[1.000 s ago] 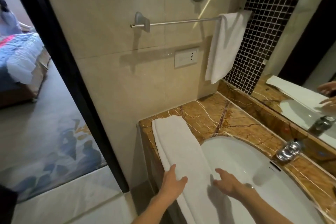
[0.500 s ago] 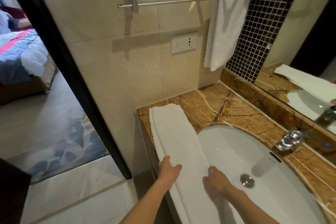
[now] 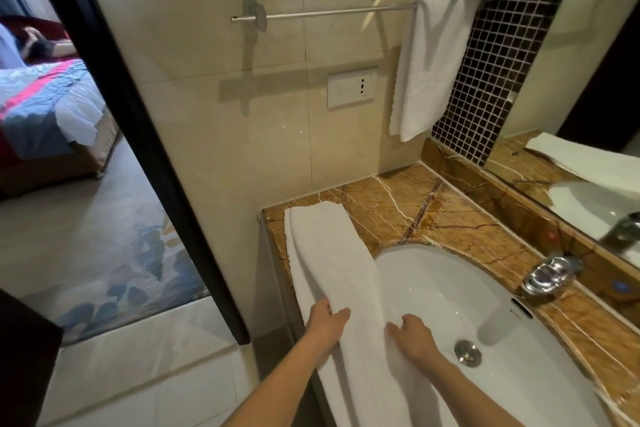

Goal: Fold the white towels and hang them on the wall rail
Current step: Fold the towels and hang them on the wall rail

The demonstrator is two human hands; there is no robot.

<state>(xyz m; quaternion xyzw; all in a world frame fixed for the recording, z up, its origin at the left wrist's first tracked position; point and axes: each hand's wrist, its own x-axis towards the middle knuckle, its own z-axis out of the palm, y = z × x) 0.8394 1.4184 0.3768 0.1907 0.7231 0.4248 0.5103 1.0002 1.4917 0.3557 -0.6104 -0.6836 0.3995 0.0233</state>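
Observation:
A long white towel, folded into a narrow strip, lies along the left edge of the marble counter and over the basin's rim. My left hand grips its left edge, fingers curled over the cloth. My right hand holds its right edge beside the basin, fingers bent into the fabric. A second white towel hangs folded over the right end of the chrome wall rail, whose left part is bare.
A white basin with a metal drain fills the counter; a chrome tap stands at its right. A mirror is on the right wall. A wall socket sits under the rail. Left, a black door frame opens to a bedroom.
Both hands have gone from lying flat on the towel to curling around its two long edges. The towel's near part is bunched up slightly. The view has shifted a little.

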